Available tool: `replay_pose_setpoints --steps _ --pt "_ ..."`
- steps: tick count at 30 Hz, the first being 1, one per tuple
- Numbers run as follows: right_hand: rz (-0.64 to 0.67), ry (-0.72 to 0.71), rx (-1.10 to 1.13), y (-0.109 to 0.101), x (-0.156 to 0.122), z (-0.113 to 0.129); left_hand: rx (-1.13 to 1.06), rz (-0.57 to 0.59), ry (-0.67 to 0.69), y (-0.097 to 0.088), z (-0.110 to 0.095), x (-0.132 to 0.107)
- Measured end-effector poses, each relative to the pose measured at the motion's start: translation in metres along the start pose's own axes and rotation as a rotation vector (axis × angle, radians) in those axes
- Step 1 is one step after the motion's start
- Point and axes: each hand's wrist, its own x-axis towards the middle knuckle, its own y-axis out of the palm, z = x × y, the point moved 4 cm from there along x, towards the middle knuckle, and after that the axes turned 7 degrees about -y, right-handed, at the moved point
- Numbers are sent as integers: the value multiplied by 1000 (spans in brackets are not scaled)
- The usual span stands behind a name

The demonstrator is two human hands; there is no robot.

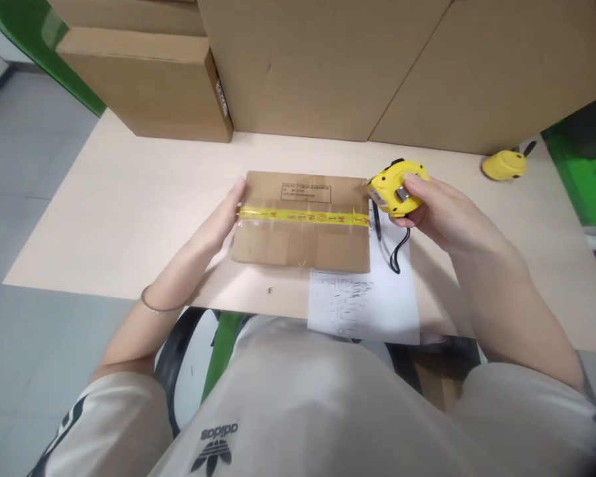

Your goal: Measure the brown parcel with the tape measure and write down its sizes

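Observation:
A flat cardboard box [300, 245] lies on the pale table [129, 199] in front of me. A yellow measuring tape blade [302, 216] is stretched across its top from left edge to right edge. My left hand [223, 215] is at the box's left edge, fingers closed on the end of the blade. My right hand [434, 212] grips the yellow tape measure case [395, 189] just past the box's right edge, thumb on top. A black wrist cord [397, 255] hangs from the case.
A printed paper sheet [365, 301] lies under the box's right corner, with a black pen [376, 225] on it. A second yellow tape measure [504, 164] sits at the far right. Large cardboard boxes [328, 66] stand along the back, a smaller one [153, 86] at back left.

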Motion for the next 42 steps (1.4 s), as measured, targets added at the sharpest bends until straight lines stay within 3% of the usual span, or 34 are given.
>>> replay_pose_setpoints --steps 3,7,11,14,17,21,25,29,33,36,42 --pt "-35 -67 31 -3 -5 10 89 46 -27 6 -9 -1" --pt "-65 -158 9 -13 -14 28 80 63 85 3 -26 -2" --pt "-144 -255 -61 -21 -23 51 100 105 329 -4 -26 -6" --pt "-211 -430 -201 -15 -24 73 229 110 554 -5 -19 -13" --pt "-142 -517 -388 11 -15 91 303 156 667 -4 -10 -19" --pt "195 -661 -722 69 5 108 334 222 771 -2 -8 -18" --pt "438 -733 -836 121 19 110 334 325 908 -2 -9 -16" --pt "557 -679 -905 139 25 98 399 355 906 -10 0 -12" --pt "508 -611 -907 110 26 87 452 208 739 -24 10 -8" --pt "421 -541 -912 64 18 85 441 111 649 -27 10 -8" --pt "159 -377 -919 -39 -16 79 431 84 667 -21 2 -8"
